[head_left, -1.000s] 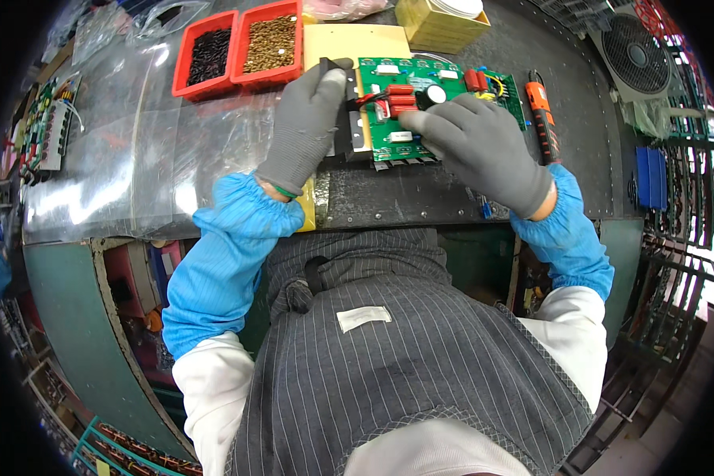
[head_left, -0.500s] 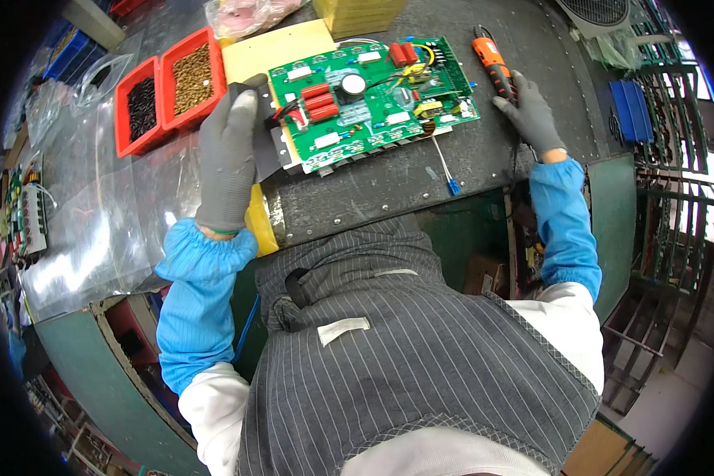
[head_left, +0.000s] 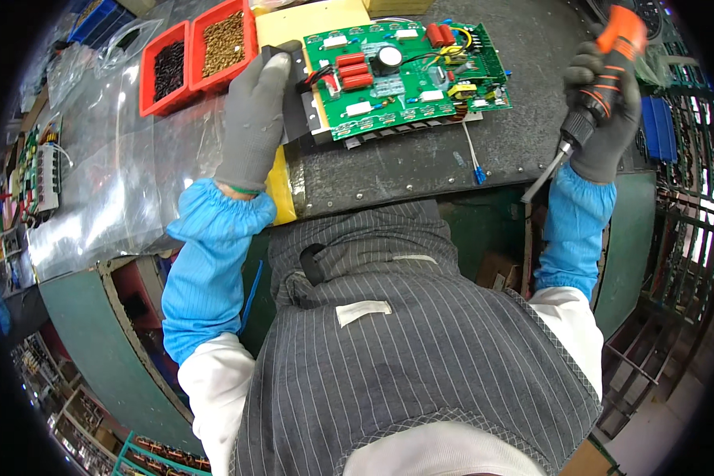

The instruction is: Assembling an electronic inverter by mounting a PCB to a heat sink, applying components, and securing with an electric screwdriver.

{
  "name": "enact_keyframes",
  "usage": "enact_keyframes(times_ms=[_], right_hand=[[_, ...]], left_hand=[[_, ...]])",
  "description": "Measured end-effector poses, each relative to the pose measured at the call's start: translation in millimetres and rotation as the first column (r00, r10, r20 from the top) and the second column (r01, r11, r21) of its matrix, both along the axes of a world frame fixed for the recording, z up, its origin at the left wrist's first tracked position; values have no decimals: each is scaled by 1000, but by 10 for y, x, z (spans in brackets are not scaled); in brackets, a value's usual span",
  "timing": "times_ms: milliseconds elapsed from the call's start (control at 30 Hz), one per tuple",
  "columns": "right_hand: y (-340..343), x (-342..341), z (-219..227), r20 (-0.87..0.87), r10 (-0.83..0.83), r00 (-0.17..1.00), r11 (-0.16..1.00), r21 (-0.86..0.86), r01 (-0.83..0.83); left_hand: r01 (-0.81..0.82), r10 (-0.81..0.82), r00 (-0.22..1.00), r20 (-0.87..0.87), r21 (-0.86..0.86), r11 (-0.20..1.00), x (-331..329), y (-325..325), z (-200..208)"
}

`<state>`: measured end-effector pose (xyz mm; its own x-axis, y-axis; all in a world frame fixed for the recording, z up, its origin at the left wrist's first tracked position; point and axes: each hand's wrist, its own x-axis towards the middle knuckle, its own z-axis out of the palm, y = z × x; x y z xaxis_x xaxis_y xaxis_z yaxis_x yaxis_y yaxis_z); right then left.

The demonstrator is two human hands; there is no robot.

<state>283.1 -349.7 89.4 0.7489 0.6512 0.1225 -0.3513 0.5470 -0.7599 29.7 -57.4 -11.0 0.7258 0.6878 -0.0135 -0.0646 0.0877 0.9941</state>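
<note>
A green circuit board [head_left: 408,75] with red and white parts lies on the dark bench, fixed to a metal base. My left hand [head_left: 259,107], in a grey glove, grips the black end plate [head_left: 295,103] at the board's left edge, thumb on top. Off to the right, my gloved right hand [head_left: 620,119] is closed around an orange and black electric screwdriver [head_left: 603,83]. The tool is raised above the bench, its long bit slanting down toward me. A white lead with a blue connector [head_left: 479,173] hangs from the board's near side.
Two red bins stand at the far left, one with black screws [head_left: 169,70], the other with brass-coloured screws [head_left: 224,44]. Clear plastic sheet [head_left: 119,182] covers the bench's left side. Yellow card [head_left: 313,22] lies behind the board. A blue bin [head_left: 658,131] sits right of the bench.
My right hand has picked the electric screwdriver up off the bench and turned its bit toward me. My left hand stays at the board's left end.
</note>
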Motion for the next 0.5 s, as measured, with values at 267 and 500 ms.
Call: enact_keyframes(times_ms=[267,500], right_hand=[[411,-661,210,342,54,938,969,209,-132],[730,-899,201,661,-83,746,994,113,10]], left_hand=[[-13,29,997,-70,227,974,-29,97,-103],[-24,47,991,-129,176,984,-25,79,-85]])
